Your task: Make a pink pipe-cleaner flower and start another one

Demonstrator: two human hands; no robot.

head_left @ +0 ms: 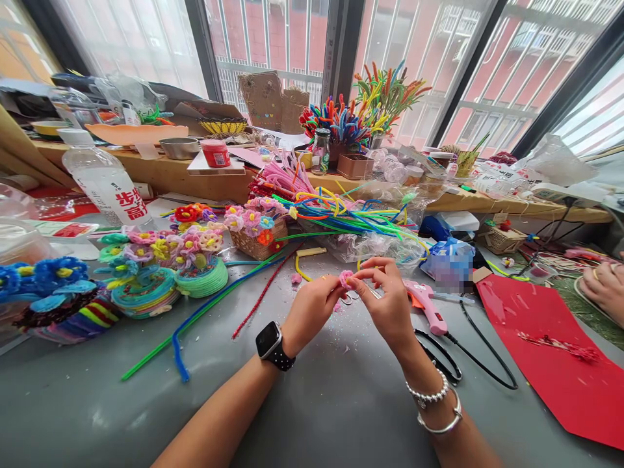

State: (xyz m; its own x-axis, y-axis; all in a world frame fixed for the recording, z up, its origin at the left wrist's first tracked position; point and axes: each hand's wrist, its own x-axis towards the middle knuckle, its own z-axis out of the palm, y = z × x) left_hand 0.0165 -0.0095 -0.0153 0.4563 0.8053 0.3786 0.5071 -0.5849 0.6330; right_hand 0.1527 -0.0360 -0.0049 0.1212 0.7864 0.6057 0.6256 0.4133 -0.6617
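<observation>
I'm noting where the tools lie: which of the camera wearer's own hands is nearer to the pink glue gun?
The right hand. It is close beside the pink glue gun; the left hand is farther away, on the right hand's other side.

Pink glue gun [429, 309] on gray table [322, 409] | left of it — person's left hand [312, 307] and right hand [386, 304] pinch pink fuzzy piece [346, 279] | right of it — red sheet [546, 370]

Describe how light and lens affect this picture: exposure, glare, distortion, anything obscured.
Head view: daylight bleaches the windows; pale glare marks the grey tabletop; outer window frames lean, as with a wide lens; coarse pixels mask part of the blue packet; the pink piece between left hand and right hand shows little detail.
</observation>
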